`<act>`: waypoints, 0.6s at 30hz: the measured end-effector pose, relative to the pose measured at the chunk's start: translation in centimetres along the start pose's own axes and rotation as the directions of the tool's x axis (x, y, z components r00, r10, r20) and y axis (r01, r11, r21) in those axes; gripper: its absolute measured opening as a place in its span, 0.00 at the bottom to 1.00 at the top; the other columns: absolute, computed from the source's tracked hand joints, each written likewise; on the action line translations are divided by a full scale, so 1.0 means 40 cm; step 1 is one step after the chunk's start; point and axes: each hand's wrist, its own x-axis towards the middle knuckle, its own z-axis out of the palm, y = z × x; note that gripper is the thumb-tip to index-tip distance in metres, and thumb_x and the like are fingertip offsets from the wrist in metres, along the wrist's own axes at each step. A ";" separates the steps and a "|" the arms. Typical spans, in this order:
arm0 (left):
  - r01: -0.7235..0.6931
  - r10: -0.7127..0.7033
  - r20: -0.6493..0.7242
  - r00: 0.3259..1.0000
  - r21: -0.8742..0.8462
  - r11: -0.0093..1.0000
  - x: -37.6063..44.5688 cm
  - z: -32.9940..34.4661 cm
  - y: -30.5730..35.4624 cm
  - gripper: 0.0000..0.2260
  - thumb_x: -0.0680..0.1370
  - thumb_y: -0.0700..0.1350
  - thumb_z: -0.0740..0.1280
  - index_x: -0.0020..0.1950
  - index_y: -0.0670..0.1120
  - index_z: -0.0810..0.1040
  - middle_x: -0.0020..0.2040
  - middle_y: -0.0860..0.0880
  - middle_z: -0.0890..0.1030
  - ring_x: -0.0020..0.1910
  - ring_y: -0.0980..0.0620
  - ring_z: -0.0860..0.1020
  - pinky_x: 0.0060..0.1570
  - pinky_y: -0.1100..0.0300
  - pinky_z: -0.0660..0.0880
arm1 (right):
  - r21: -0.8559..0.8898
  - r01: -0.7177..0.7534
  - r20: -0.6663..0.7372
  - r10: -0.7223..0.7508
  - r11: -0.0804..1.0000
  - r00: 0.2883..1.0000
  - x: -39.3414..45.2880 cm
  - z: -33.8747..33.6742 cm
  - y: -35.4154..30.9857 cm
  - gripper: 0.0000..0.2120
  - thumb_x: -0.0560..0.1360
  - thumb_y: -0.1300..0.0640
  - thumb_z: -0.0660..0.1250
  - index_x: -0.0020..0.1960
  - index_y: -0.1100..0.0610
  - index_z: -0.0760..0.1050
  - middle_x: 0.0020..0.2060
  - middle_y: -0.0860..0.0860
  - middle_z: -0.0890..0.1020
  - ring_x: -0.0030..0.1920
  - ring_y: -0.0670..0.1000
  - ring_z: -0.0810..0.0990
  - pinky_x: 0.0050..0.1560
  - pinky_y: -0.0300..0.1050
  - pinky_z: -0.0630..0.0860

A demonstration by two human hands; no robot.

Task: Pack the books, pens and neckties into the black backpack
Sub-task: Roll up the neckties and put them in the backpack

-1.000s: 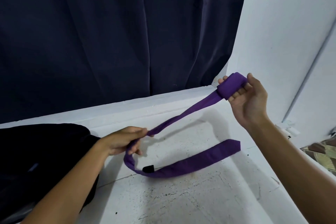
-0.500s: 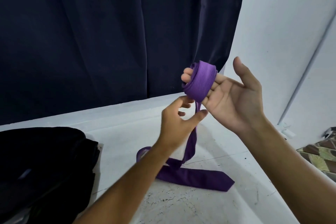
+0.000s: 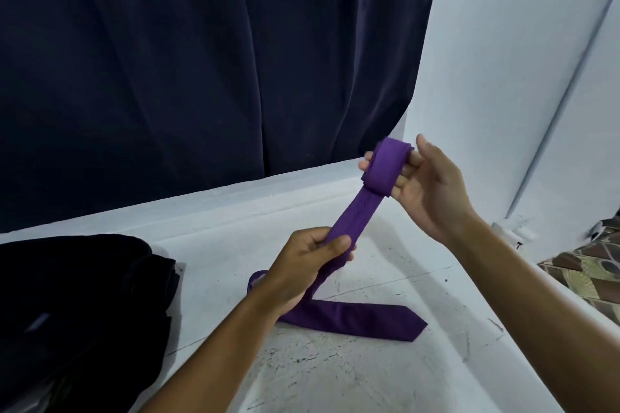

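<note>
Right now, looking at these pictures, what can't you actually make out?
- Black backpack, head view: cut off by the left edge, too dark to tell if it is open or what it holds.
- Purple necktie: part of it is hidden behind the left hand.
- Wound turns on the right hand: the count is unclear.
- Books and pens: not in view.

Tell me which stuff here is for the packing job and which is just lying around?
For the job:
purple necktie, wound round the right hand fingers, gripped lower down by the left hand, its tail on the table
black backpack, at the left

Just there:
dark curtain
white wall
patterned cloth, at the right edge
</note>
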 end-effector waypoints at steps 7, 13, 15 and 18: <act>0.045 -0.041 -0.095 0.995 0.043 0.998 -0.068 -0.024 0.037 0.18 0.73 0.42 0.73 0.62 0.53 0.76 0.27 0.49 0.76 0.23 0.60 0.72 0.26 0.73 0.68 | -0.564 -0.035 0.086 0.100 0.825 0.991 -0.042 -0.054 0.133 0.32 0.77 0.35 0.53 0.59 0.62 0.77 0.54 0.57 0.84 0.56 0.54 0.82 0.60 0.47 0.77; 0.135 -0.141 0.022 0.990 0.189 0.973 -0.015 -0.094 0.063 0.29 0.63 0.57 0.78 0.61 0.51 0.78 0.25 0.51 0.71 0.25 0.54 0.67 0.27 0.63 0.65 | -0.624 -0.352 0.391 0.669 0.698 0.633 -0.089 -0.033 0.165 0.48 0.69 0.23 0.51 0.58 0.68 0.76 0.53 0.67 0.81 0.51 0.63 0.82 0.58 0.55 0.77; 0.104 -0.180 0.242 0.954 0.296 0.950 0.005 -0.131 0.054 0.24 0.62 0.53 0.81 0.55 0.53 0.79 0.28 0.50 0.71 0.27 0.53 0.66 0.30 0.62 0.63 | -0.545 -0.439 0.540 0.700 0.714 0.468 -0.102 -0.034 0.156 0.37 0.72 0.30 0.62 0.55 0.64 0.80 0.50 0.65 0.82 0.48 0.61 0.83 0.55 0.53 0.78; 0.096 -0.183 0.404 0.896 0.226 0.969 0.030 -0.166 0.012 0.22 0.58 0.52 0.84 0.45 0.50 0.79 0.31 0.50 0.74 0.28 0.55 0.67 0.32 0.62 0.63 | -0.399 -0.497 0.689 0.610 0.770 0.391 -0.118 -0.043 0.152 0.22 0.71 0.44 0.73 0.51 0.63 0.81 0.44 0.58 0.85 0.41 0.54 0.85 0.47 0.46 0.81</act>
